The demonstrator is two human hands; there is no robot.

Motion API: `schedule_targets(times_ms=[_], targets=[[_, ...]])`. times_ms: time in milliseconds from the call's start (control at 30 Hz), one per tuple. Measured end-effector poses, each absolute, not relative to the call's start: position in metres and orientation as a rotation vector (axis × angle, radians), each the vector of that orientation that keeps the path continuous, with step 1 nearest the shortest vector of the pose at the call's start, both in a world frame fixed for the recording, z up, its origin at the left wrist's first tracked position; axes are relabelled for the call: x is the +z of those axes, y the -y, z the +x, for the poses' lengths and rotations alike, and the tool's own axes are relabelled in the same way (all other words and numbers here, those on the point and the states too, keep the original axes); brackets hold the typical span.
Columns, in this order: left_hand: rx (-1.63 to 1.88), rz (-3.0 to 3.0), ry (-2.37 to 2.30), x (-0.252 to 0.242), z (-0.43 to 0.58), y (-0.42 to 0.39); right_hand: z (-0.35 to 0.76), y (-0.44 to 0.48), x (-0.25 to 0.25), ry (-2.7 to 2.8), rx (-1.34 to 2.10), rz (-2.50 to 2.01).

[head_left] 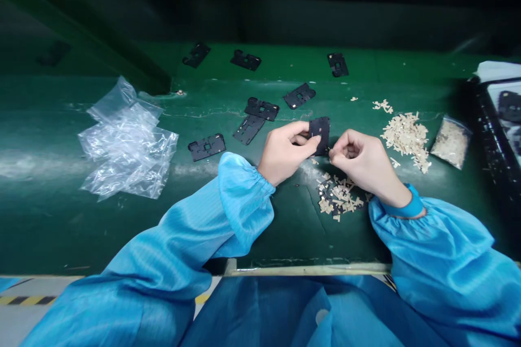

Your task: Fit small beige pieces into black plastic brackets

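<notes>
At frame centre, a black plate [320,134] is held by the left hand [284,153], with the right hand [358,161] just beside it.

A single head-worn camera, looking forward and down across the green counter [101,233], close above the left hand [285,152] and right hand [360,161], blue sleeves [442,260] entering from the lower frame edge, the counter's far side toward the top

What the right hand [363,165] pinches is too small to tell.
</notes>
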State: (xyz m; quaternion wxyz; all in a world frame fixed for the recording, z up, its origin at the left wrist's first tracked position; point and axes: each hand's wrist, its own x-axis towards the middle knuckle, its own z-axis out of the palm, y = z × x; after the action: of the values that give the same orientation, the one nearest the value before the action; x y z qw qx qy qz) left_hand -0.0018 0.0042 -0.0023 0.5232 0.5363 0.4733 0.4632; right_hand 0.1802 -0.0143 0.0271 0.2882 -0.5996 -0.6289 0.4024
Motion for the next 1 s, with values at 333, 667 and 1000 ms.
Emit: schedule_targets(times_ms=[333, 667, 1000], targets=[[1.113, 1.265, -1.130, -0.0018, -0.0015, -0.0047, 0.1814, 0.0139, 0.0248, 1.674, 1.053, -1.609], [1.129, 1.292, -1.126, -0.0042, -0.0017, -0.0047, 0.1821, 0.0130, 0.0270, 1.609, 1.165, -1.564], [1.117, 1.269, -1.083, -0.0031, -0.0025, -0.0055, 0.1850, 0.0109, 0.0250, 1.605, 1.185, -1.571]])
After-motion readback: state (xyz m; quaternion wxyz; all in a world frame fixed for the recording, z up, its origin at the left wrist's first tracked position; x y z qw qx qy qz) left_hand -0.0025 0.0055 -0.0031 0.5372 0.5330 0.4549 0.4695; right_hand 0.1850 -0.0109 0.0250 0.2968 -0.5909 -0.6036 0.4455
